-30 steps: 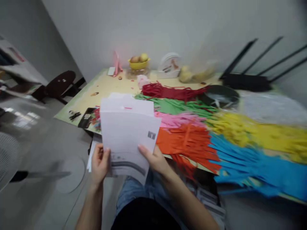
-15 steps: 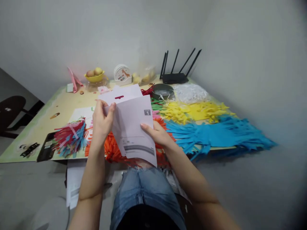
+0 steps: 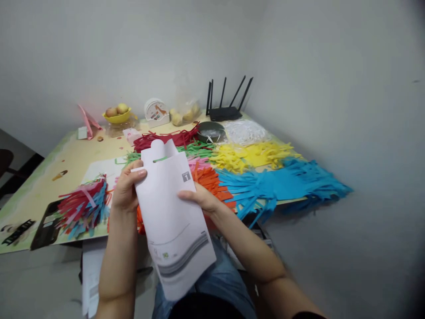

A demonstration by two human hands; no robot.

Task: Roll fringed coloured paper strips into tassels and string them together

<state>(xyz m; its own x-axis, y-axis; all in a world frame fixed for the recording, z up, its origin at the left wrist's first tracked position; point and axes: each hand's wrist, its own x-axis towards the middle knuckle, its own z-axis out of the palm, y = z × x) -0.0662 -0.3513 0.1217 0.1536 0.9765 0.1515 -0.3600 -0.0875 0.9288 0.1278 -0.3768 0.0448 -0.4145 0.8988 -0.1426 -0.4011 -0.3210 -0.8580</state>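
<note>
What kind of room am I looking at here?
Likely a home, with a table used for crafts: a router against the wall, a bowl of fruit, and fringed coloured paper spread across the top.

Soft, even indoor light; corners darkened, edges warped.

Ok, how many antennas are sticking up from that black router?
4, all on the router at the table's far edge: two near-upright on its left side, two leaning right. None seems hidden.

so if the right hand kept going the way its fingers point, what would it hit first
The right hand points left across the white paper packet that it holds, so it would probably meet the left hand first; depth is unclear.
</note>
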